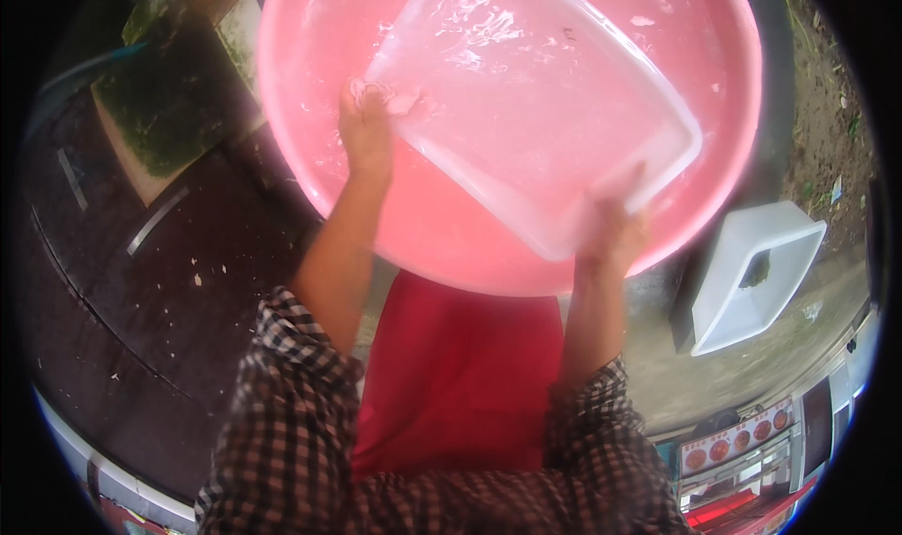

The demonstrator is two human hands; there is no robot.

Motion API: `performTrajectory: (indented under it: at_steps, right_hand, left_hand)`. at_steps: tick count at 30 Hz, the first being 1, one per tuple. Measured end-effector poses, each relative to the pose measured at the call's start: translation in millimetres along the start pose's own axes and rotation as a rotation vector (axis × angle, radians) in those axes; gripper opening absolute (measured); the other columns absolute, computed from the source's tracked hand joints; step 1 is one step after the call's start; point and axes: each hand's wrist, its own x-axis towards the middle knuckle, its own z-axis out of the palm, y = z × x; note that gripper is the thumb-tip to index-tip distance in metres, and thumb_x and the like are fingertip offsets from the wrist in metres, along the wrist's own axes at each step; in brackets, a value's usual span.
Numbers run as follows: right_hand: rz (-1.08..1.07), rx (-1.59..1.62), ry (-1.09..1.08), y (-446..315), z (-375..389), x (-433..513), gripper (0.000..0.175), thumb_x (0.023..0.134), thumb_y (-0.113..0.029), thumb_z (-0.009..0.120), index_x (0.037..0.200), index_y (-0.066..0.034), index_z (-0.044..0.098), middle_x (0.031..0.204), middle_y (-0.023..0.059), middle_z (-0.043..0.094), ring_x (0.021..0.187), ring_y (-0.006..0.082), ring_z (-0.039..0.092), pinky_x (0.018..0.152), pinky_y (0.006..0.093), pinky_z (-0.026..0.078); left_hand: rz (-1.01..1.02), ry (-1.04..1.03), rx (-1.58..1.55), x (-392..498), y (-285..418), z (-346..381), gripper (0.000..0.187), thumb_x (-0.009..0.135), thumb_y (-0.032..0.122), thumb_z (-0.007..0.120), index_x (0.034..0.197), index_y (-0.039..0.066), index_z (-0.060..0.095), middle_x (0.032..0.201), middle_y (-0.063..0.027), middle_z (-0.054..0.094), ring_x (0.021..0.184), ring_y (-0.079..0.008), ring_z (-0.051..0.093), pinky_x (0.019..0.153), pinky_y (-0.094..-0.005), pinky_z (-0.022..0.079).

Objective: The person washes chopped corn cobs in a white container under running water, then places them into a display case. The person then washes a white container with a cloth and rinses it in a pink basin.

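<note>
A big round pink plastic basin [338, 232] with water in it lies before me. Inside it is a white rectangular plastic tub [676, 161], tilted, with water over its bottom. My left hand [368, 130] grips the tub's left corner, its fingers at the water's surface. My right hand [616, 228] is on the tub's near right edge and is blurred; its fingers appear to be over the rim. Small pale scraps [643, 21] float in the water.
A second white plastic tub [712, 309] rests on its side on the ground at the right. At the left are a dark tabletop [141, 309] with pale specks and a dark green-stained board [158, 112]. A food stall with picture signs [740, 436] stands at the lower right.
</note>
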Motion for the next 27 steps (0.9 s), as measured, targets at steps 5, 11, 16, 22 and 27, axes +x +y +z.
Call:
performTrajectory:
  at_steps: [5, 11, 16, 22, 27]
  right_hand:
    - [-0.274, -0.175, 0.153, 19.8, 25.6, -10.9, 0.066, 0.081, -0.004, 0.053, 0.145, 0.0011, 0.035, 0.095, 0.0067, 0.056, 0.077, 0.0167, 0.055, 0.067, 0.0308, 0.049]
    - [0.106, 0.588, -0.033, 11.4, 46.3, -29.3, 0.055, 0.085, -0.006, 0.052, 0.138, 0.0042, 0.041, 0.091, 0.0102, 0.056, 0.074, 0.0183, 0.055, 0.067, 0.0303, 0.049]
    - [0.282, 0.545, -0.188, 28.8, 60.2, -36.7, 0.035, 0.089, -0.005, 0.053, 0.122, 0.0042, 0.048, 0.100, 0.0109, 0.055, 0.090, 0.0204, 0.058, 0.078, 0.0381, 0.055]
    - [0.522, 1.091, -0.209, -8.5, 89.8, -53.2, 0.032, 0.091, -0.006, 0.055, 0.122, 0.0000, 0.048, 0.109, 0.0115, 0.055, 0.098, 0.0231, 0.058, 0.080, 0.0404, 0.057]
    - [0.233, 0.815, -0.398, 28.6, 75.8, -43.5, 0.038, 0.094, -0.018, 0.055, 0.125, 0.0011, 0.044, 0.118, 0.0132, 0.051, 0.106, 0.0260, 0.055, 0.092, 0.0481, 0.051]
  left_hand:
    - [-0.210, 0.124, -0.160, -49.9, -6.7, 37.9, 0.028, 0.097, 0.020, 0.047, 0.114, -0.001, 0.050, 0.103, -0.0098, 0.057, 0.095, -0.0178, 0.053, 0.088, -0.0325, 0.044]
    - [-0.171, -0.172, -0.083, -141.7, -4.4, 37.5, 0.042, 0.098, 0.023, 0.051, 0.129, -0.004, 0.046, 0.114, -0.0120, 0.056, 0.105, -0.0191, 0.053, 0.094, -0.0333, 0.042]
    - [-0.137, -0.236, 0.029, -56.3, 31.6, 28.5, 0.028, 0.094, 0.023, 0.055, 0.109, 0.000, 0.050, 0.089, -0.0179, 0.063, 0.086, -0.0254, 0.063, 0.074, -0.0378, 0.049]
    - [0.011, -0.186, -0.135, -88.5, -25.7, 28.7, 0.030, 0.091, 0.016, 0.059, 0.113, -0.001, 0.049, 0.097, -0.0180, 0.064, 0.092, -0.0214, 0.064, 0.080, -0.0318, 0.050]
    - [0.063, -0.316, 0.099, -83.3, -17.4, 2.1, 0.033, 0.087, 0.010, 0.062, 0.116, 0.003, 0.052, 0.098, -0.0126, 0.066, 0.092, -0.0176, 0.063, 0.079, -0.0309, 0.051]
